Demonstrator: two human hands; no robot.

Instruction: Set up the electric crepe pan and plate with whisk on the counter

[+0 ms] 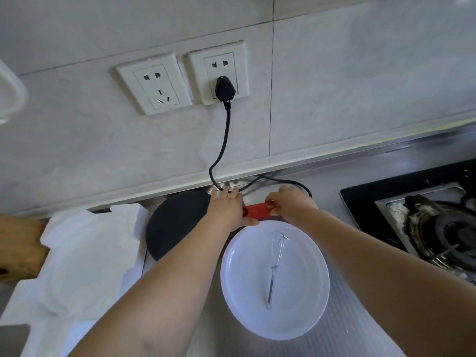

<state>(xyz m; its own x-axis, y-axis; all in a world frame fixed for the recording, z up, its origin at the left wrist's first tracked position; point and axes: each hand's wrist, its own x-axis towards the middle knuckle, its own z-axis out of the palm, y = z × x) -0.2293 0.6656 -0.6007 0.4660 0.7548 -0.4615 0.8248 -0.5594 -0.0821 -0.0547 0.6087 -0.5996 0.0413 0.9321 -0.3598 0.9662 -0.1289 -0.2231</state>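
The electric crepe pan (175,222) lies on the steel counter near the wall, its round black surface facing up and its red handle (260,211) pointing right. My left hand (229,208) rests over the joint between pan and handle, thumb under the handle. My right hand (291,203) grips the handle's right end. The pan's black cord (224,140) runs up to a black plug (225,88) in the right wall socket. In front of the handle sits a white plate (296,313) with a small wire whisk (274,266) lying in it.
White foam packaging (85,253) lies left of the pan, with a wooden board (18,251) beyond it. A gas hob (438,222) with a dirty burner occupies the right side. A second, empty wall socket (154,86) is left of the plugged one.
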